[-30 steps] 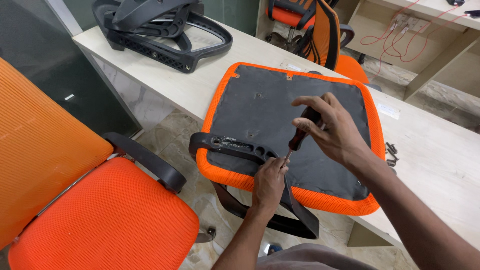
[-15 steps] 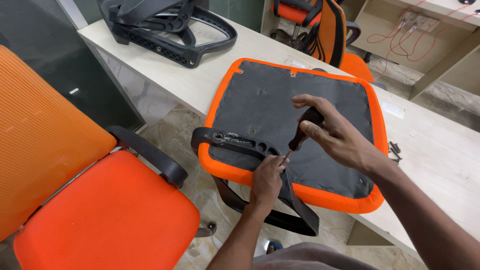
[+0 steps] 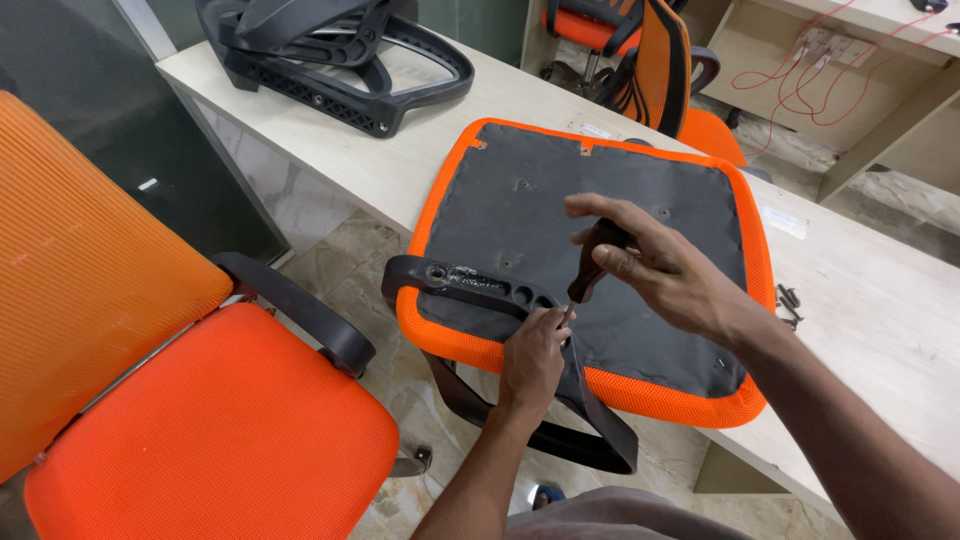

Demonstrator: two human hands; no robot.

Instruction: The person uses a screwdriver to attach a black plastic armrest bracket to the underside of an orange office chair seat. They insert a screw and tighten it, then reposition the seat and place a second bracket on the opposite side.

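An upturned orange seat cushion (image 3: 455,345) with a dark grey underside lies on the pale table, overhanging its near edge. A black armrest bracket (image 3: 470,283) rests along the cushion's near-left edge, its loop hanging below. My left hand (image 3: 533,360) pinches the bracket at the spot where the screwdriver tip meets it. My right hand (image 3: 650,265) grips the dark handle of a screwdriver (image 3: 585,273), held nearly upright, tip down at the bracket.
An orange office chair (image 3: 200,420) with a black armrest stands at the left. Black chair frames (image 3: 335,55) lie on the pale table (image 3: 880,320) at the far left, several loose screws (image 3: 788,300) at the right. Another orange chair (image 3: 665,75) stands behind.
My right hand has shifted slightly left and turned on the screwdriver handle. My left hand stays on the bracket.
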